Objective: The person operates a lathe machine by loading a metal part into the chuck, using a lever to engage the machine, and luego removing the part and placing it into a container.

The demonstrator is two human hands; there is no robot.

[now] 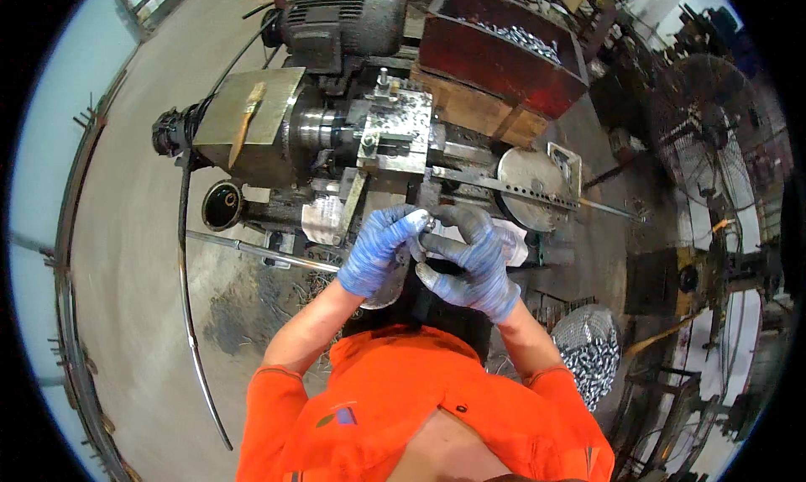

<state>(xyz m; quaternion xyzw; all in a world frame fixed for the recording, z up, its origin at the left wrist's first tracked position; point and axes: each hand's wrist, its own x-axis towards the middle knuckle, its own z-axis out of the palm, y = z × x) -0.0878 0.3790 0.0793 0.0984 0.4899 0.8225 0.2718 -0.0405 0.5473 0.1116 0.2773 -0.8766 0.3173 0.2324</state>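
Note:
Both my hands wear blue knitted gloves with dark grimy fingertips and meet in front of my chest, just below a small metal-working lathe (353, 129). My left hand (378, 247) pinches a small shiny metal piece (426, 222) at its fingertips. My right hand (470, 259) curls against the same spot from the right, its fingers touching the left hand's. What exactly the piece is stays too small to tell. I wear an orange shirt.
A red bin (504, 58) of shiny metal parts stands behind the lathe at the right. A mesh basket (592, 352) of similar parts sits by my right elbow. A motor (344, 24), a black can (222, 205), a floor fan (709, 138) and metal swarf lie around.

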